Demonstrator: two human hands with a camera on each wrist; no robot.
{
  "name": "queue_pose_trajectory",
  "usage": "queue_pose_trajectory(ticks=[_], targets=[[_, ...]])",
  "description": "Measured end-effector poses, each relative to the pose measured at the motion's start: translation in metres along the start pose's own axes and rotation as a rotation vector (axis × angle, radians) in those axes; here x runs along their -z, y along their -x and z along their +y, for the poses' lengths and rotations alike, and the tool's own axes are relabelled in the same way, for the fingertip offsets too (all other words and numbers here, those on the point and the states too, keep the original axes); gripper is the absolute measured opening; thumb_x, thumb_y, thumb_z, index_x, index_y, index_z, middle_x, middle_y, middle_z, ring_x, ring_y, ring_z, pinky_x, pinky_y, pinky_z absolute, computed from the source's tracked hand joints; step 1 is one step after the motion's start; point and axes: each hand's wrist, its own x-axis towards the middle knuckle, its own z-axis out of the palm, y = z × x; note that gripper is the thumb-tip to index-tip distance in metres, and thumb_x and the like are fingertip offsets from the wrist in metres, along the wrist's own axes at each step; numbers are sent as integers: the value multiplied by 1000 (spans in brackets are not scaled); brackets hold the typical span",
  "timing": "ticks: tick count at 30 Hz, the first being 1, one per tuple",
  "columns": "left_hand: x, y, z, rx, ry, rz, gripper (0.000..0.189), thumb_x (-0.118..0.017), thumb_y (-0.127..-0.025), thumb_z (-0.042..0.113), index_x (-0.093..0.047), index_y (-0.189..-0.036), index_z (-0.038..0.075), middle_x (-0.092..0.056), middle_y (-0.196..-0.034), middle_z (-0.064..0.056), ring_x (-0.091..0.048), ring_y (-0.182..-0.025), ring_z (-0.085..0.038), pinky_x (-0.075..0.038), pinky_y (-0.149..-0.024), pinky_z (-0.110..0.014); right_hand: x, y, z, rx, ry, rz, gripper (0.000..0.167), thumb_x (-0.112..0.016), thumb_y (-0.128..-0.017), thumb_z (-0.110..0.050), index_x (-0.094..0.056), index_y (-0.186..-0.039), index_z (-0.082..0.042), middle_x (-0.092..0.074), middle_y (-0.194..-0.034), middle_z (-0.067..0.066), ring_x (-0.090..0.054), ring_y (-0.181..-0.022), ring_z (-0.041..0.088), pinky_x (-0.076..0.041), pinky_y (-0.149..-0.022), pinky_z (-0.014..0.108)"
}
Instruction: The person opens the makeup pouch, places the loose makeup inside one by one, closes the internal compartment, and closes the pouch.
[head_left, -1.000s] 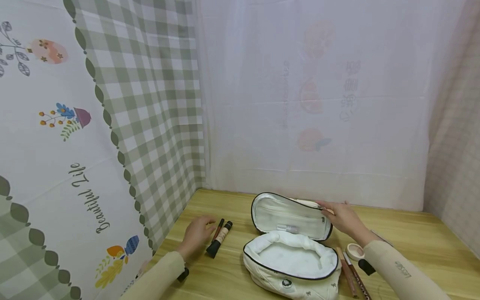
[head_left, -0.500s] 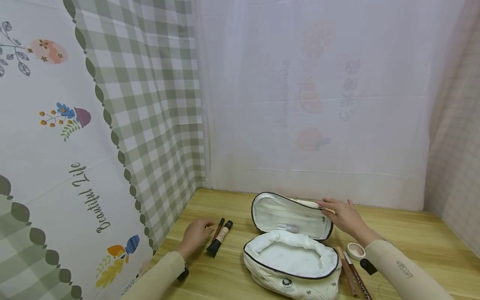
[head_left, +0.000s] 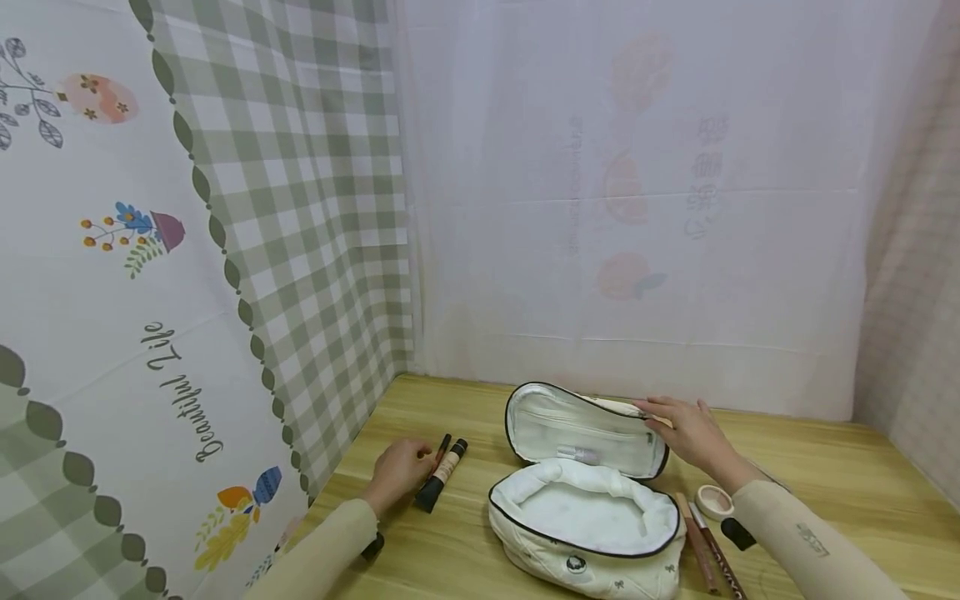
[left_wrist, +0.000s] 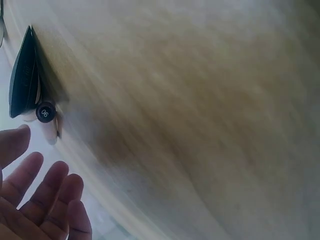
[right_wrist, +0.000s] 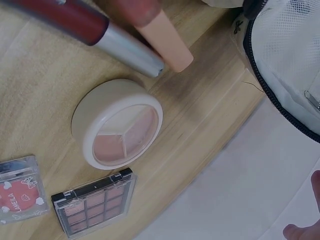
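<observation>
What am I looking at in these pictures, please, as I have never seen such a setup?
No machine here: a person works with two bare hands and wears three cameras. The wide picture comes from the head, the two close ones from the left and right wrists. On the table sits an open quilted bag. Left of it lie a beige-and-black tube and a slim dark tube; right of it are a round three-part compact and, in the right wrist picture, a nine-pan palette and a pink compact. The left hand, fingers open, is close to the slim dark tube and appears to hold nothing. The right hand is at the edge of the bag's lid; I cannot tell whether it grips it.
</observation>
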Motion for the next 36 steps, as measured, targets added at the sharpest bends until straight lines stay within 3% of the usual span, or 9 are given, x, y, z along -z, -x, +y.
queue_pose_trajectory(ticks=[7, 14, 22, 31, 36], targets=[[-4, 1, 1, -26, -41, 3, 13, -79, -85, 18, -75, -94, 8, -70, -89, -4, -59, -73, -15, -49, -61, -36, -1, 0, 0, -2, 1, 1, 38, -69, -92, -10, -66, -130, -7, -58, -131, 27, -54, -118, 52, -14, -98, 80], [-3, 1, 1, -16, -41, -7, 8, -79, -85, 19, -74, -84, 12, -68, -84, -2, -59, -69, -15, -48, -58, -35, -1, 1, 0, -9, -12, -6, 40, -69, -92, -10, -65, -131, -7, -58, -131, 27, -55, -117, 51, -12, -100, 79], [-2, 0, 2, -2, -75, -11, 9, -78, -86, 19, -75, -84, 11, -71, -87, -4, -62, -72, -17, -51, -61, -37, -1, 2, -1, -18, -5, -11, 40, -69, -92, -11, -65, -131, -7, -59, -131, 27, -55, -117, 51, -12, -100, 79], [-3, 0, 3, 41, -72, -47, 13, -77, -87, 23, -76, -84, 11, -69, -84, -2, -58, -68, -14, -49, -59, -35, 0, 2, -2, -26, -16, -22, 39, -68, -92, -11, -64, -131, -6, -58, -132, 26, -54, -118, 52, -12, -100, 79], [-3, -1, 2, 47, -92, -51, 11, -75, -87, 18, -74, -78, 11, -67, -77, 0, -52, -61, -13, -45, -55, -32, 1, 2, -2, -23, -18, -20, 39, -68, -93, -11, -65, -131, -6, -58, -132, 26, -53, -118, 52, -13, -100, 79]])
